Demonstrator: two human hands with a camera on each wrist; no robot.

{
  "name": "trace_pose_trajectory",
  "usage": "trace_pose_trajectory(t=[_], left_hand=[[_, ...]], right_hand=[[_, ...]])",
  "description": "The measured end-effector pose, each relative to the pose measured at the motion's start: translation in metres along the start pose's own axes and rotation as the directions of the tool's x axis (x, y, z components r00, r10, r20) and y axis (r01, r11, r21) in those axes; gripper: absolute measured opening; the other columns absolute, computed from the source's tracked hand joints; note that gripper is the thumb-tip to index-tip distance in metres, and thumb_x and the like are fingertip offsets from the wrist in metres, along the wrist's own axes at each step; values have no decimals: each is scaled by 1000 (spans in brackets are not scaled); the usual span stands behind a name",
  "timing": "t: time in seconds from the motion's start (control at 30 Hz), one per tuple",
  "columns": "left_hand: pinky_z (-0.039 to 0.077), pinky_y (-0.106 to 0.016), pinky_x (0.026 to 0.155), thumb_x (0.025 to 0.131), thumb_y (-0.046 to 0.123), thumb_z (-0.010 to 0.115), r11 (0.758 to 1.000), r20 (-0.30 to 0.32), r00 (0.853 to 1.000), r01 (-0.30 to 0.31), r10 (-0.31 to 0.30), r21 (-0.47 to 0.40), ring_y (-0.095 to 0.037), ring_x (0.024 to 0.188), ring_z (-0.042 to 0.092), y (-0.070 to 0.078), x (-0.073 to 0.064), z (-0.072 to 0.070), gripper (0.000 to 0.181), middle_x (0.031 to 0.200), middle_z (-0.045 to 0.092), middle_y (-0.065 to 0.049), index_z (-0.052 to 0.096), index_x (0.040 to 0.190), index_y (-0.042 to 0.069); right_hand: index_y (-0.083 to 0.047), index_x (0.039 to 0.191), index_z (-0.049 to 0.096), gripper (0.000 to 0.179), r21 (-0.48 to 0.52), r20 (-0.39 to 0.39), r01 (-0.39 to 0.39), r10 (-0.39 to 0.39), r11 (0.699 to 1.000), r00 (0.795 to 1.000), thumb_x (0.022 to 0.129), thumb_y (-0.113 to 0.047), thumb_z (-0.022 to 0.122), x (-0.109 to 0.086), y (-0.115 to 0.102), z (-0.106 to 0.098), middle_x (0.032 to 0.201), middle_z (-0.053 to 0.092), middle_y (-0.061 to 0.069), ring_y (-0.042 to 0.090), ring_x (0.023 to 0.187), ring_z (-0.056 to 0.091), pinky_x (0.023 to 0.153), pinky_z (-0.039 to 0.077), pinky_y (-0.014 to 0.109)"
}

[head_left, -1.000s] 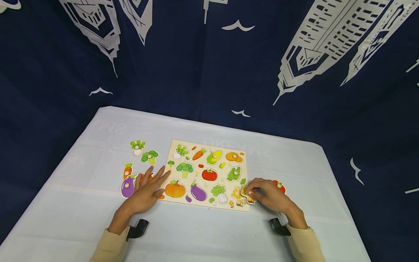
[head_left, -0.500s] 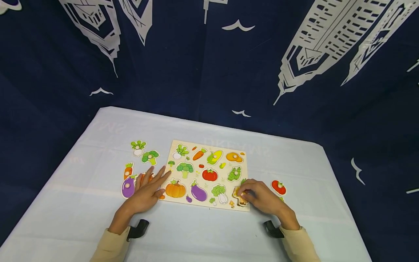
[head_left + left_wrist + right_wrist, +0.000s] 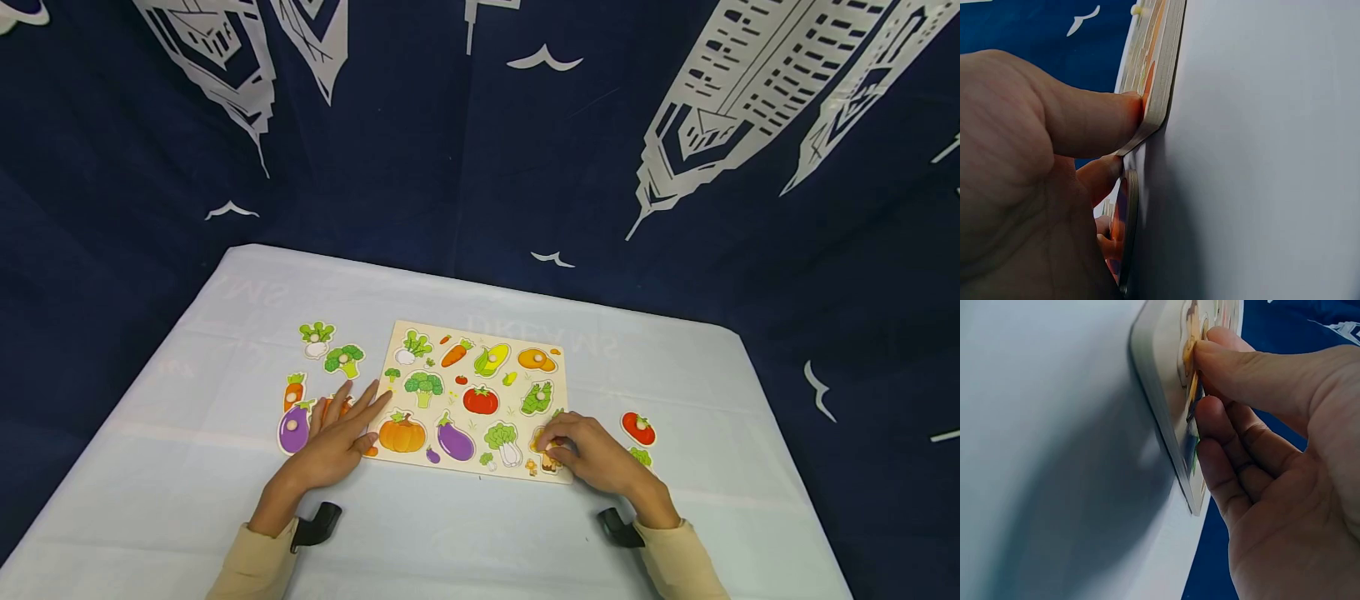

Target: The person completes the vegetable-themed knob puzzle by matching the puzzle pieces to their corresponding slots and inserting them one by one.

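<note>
My left hand (image 3: 333, 437) lies with straight fingers at the left edge of a wooden vegetable puzzle board (image 3: 517, 417). Its thumb presses on the board's near-left corner in the left wrist view. Under those fingers a pumpkin piece (image 3: 347, 406) is partly covered. At the lower right of the board, my right hand (image 3: 596, 454) pinches a mushroom puzzle piece (image 3: 551, 462) between thumb and index finger, over the printed mushroom spot. In the right wrist view, the thumb tip touches the mushroom piece (image 3: 1189, 357) close against the board, other fingers loosely bent.
Left of the board lie radish (image 3: 316, 340), broccoli (image 3: 345, 361), carrot (image 3: 293, 390) and eggplant (image 3: 295, 429) pieces. A tomato piece (image 3: 638, 428) and a leafy green piece (image 3: 641, 456) lie on the right. Corn (image 3: 490, 360) and potato (image 3: 534, 359) pieces sit in the board.
My right hand has moved left with the mushroom piece, from the board's right edge onto the mushroom spot. The tomato and leafy pieces have come into view. My left hand has stayed still.
</note>
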State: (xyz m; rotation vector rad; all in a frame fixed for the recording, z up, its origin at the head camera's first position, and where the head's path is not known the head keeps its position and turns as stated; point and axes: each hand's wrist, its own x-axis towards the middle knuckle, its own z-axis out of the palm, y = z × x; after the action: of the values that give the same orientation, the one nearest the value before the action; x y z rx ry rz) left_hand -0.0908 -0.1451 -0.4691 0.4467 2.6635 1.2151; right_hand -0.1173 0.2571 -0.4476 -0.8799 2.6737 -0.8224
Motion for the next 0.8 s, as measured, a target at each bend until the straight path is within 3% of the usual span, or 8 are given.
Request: trace_pose_trajectory(t=[0.17,0.43,0.8], left_hand=[[-18,-67,112,97,0,54,1000,5,1000,4,-4,-5,-47,151,-6,1,0,-1,62,166,18,-18,35,155,8],[-17,-68,112,97,0,53,1000,6,1000,4,-4,-5,-48,151,-5,2,-1,-1,61,166,19,-19,35,155,7],[-17,-68,111,97,-1,54,1000,-4,1000,-13,13,-6,-48,151,-5,-1,0,0,61,165,19,-20,36,155,7]], right_hand=[[-17,98,73,17,0,-11,2,-2,1000,1000,88,-3,73,0,0,1,103,70,-9,9,99,60,90,51,31],[-14,114,70,27,21,-40,-34,35,999,999,88,-7,75,-3,0,2,100,68,-9,5,86,56,82,49,27],[-16,113,71,29,-7,-88,-98,97,995,991,86,-9,78,-9,5,-9,104,70,-9,6,87,56,81,51,28]])
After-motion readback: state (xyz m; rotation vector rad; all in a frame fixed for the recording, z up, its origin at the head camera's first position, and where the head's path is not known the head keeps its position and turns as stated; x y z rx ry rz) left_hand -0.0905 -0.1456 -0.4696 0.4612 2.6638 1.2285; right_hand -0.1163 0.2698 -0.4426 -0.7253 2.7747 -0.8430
